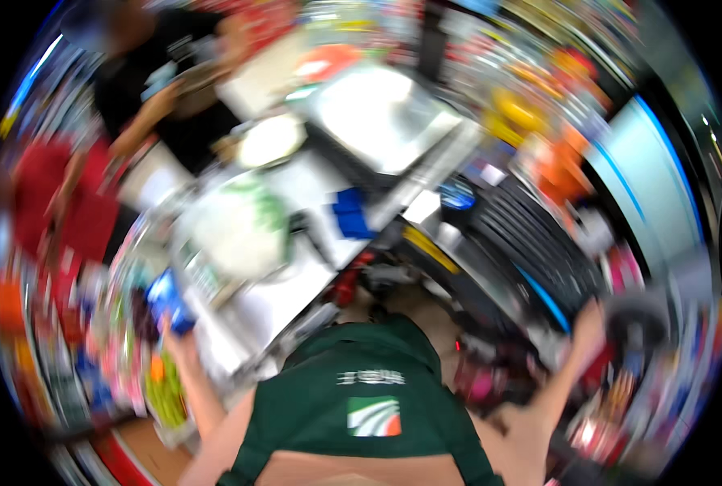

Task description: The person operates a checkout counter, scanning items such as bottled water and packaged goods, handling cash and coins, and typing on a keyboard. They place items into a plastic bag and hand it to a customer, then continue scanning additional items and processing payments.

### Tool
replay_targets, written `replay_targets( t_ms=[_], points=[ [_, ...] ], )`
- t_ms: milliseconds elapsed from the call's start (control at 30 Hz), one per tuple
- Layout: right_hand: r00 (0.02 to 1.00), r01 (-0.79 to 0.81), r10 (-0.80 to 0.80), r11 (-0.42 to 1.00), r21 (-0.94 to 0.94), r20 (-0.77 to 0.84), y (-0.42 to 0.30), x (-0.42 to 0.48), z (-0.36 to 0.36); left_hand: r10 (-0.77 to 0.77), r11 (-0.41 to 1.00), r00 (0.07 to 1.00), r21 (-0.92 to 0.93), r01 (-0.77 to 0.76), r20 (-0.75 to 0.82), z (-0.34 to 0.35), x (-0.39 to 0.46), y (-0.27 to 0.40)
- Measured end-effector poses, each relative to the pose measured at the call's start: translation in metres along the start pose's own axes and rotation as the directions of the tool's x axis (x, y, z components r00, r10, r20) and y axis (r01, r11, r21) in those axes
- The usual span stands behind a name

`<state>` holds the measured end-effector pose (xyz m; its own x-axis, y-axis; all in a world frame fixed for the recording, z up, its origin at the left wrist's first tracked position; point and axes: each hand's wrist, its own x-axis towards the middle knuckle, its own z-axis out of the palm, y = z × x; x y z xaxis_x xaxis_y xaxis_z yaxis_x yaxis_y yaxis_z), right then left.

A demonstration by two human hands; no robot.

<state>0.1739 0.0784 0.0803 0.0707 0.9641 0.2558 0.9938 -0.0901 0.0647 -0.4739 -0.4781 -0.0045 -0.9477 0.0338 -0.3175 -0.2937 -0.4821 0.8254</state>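
Note:
The view is heavily blurred. At the left, beyond the near corner of the white counter, my left hand grips a small blue rectangular object, too smeared to name exactly. A white plastic bag with green print bulges on that counter, its contents hidden. Out to the right, my right hand is at the near end of a black ribbed surface; whether it touches or holds anything there is unclear.
A flat screen with a bright white face stands on the counter near a blue item. A person in black and another in red are across at the left. Packed shelves surround us. A dark green apron covers my front.

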Motion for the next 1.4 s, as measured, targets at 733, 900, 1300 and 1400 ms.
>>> replay_targets(
  t_ms=[733, 900, 1300, 1400],
  points=[
    [0.956, 0.009, 0.091, 0.942, 0.336, -0.281, 0.089, 0.021, 0.127, -0.320, 0.787, 0.945, 0.539, 0.301, -0.060, -0.007, -0.060, -0.106],
    [0.965, 0.161, -0.012, 0.817, 0.554, -0.263, -0.040, 0.027, 0.066, -0.476, 0.567, 0.868, 0.706, 0.424, -0.139, -0.013, -0.057, -0.133],
    [0.693, 0.719, -0.644, 0.647, 0.254, -0.323, -0.275, 0.060, 0.042, -0.369, 0.508, 0.907, 0.773, 0.380, -0.203, -0.019, -0.081, -0.150],
    [0.770, 0.636, -0.523, 0.669, 0.384, -0.366, -0.219, 0.080, 0.073, -0.311, 0.547, 0.901, 0.719, 0.429, -0.301, -0.008, -0.081, -0.158]
  ],
)
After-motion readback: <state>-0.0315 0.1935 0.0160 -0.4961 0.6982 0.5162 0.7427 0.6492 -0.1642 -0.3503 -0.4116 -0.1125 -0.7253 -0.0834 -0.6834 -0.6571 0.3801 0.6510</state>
